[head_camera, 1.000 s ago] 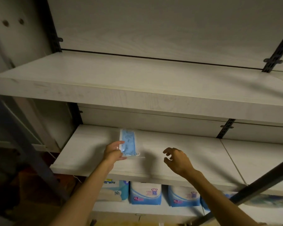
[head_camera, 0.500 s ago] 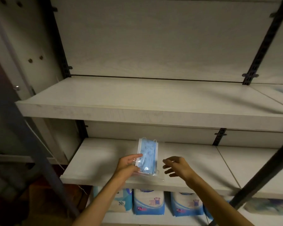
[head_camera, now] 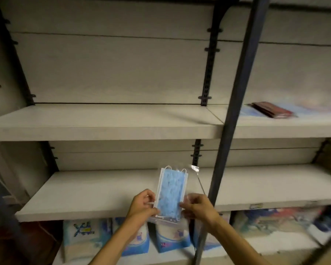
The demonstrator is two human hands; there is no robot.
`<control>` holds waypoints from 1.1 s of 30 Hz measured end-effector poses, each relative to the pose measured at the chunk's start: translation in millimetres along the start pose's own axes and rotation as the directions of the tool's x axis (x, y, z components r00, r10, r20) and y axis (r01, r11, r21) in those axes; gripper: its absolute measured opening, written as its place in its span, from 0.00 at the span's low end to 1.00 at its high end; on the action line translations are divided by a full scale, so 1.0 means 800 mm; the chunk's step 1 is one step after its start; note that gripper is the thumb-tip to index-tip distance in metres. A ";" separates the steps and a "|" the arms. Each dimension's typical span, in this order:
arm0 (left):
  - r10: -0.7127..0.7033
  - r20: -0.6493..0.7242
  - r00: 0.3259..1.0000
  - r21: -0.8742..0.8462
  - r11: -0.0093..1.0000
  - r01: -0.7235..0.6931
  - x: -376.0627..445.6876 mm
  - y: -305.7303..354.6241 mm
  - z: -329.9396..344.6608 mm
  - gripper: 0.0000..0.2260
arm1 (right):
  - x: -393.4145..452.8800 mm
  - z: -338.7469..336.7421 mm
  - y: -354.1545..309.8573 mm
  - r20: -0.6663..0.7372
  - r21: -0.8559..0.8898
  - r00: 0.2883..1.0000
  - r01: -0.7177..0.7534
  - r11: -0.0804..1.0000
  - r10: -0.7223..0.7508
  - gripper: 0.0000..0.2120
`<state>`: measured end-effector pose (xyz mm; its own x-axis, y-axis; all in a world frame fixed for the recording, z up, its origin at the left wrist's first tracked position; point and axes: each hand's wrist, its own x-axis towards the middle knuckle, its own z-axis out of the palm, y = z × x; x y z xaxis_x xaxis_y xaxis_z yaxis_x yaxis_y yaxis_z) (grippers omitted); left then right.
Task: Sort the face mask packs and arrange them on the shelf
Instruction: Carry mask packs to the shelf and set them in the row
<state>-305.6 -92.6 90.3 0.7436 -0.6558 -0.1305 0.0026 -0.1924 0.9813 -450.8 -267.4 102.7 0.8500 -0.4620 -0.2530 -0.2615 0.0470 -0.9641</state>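
A blue face mask pack (head_camera: 171, 192) in clear plastic stands upright in front of the lower pale shelf (head_camera: 84, 194). My left hand (head_camera: 143, 204) pinches its lower left edge and my right hand (head_camera: 196, 206) pinches its lower right edge. On the upper shelf (head_camera: 107, 121) at the right lies a dark red mask pack (head_camera: 271, 109) on top of blurred blue packs (head_camera: 248, 111).
A dark metal pole (head_camera: 235, 104) runs diagonally in front of the shelves, just right of my hands. Blue and white bagged goods (head_camera: 172, 238) fill the bottom shelf. Black slotted uprights (head_camera: 208, 69) divide the shelf bays.
The view has swung right and pulled back. My right hand has closed onto the pack, which my left hand alone held before. The pack has come off the shelf toward me.
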 end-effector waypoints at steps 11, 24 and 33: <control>0.219 0.019 0.976 0.029 0.975 -0.219 -0.081 0.120 0.231 0.13 | -0.159 -0.228 -0.040 -0.266 -0.029 0.929 0.259 0.966 -0.257 0.07; 0.645 0.142 0.751 0.644 0.517 -0.565 0.002 0.248 0.350 0.08 | -0.084 -0.442 -0.163 -0.439 -0.171 0.805 0.362 0.916 -0.400 0.05; 0.679 0.059 0.732 0.703 0.492 -0.514 0.099 0.336 0.402 0.07 | 0.030 -0.526 -0.270 -0.422 -0.209 0.828 0.307 0.929 -0.369 0.07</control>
<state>-461.4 -430.8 298.4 0.5061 -0.6537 0.5626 -0.8507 -0.2709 0.4505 -566.4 -661.5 339.1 0.6071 -0.7740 0.1801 -0.0776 -0.2833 -0.9559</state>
